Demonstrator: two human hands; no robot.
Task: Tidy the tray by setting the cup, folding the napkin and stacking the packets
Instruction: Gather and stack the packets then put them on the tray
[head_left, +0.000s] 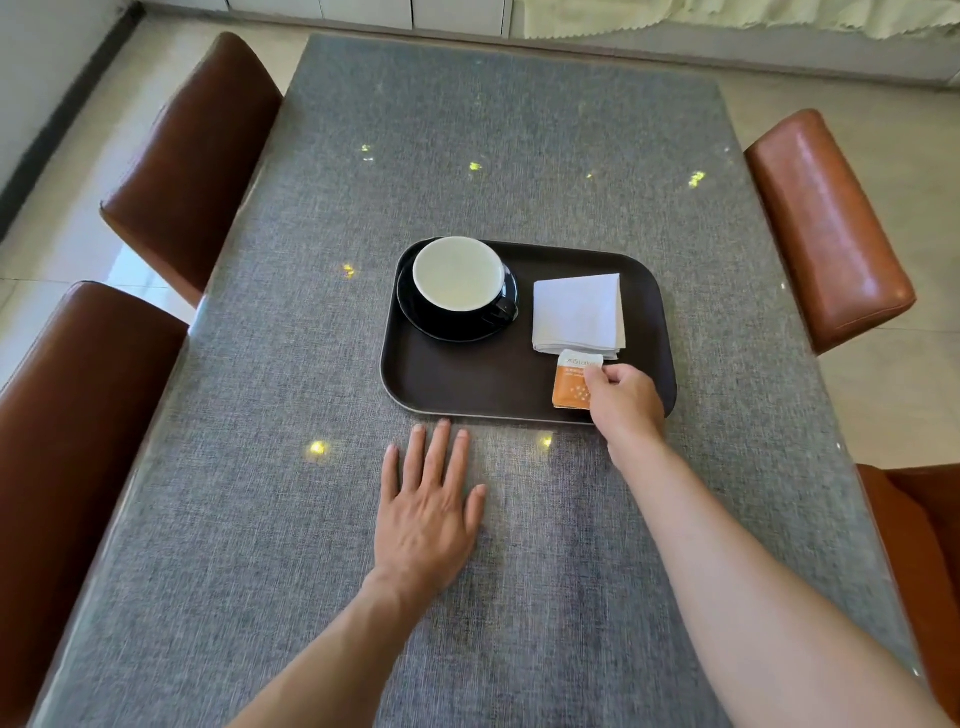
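A dark brown tray (467, 384) lies on the grey table. At its far left, a black cup (457, 275) with a white inside stands upright on a black saucer (457, 327). A white napkin (579, 312), folded into a square, lies at the tray's right. Just below it sits an orange and white packet (569, 384); whether others lie beneath it I cannot tell. My right hand (621, 400) pinches the packet's right edge with thumb and fingers. My left hand (428, 509) rests flat on the table, fingers spread, just in front of the tray.
The grey table (493, 156) has a glossy cover and stretches far beyond the tray. Brown leather chairs stand along both sides: two at the left (192, 156), (67, 441), two at the right (826, 228), (919, 545).
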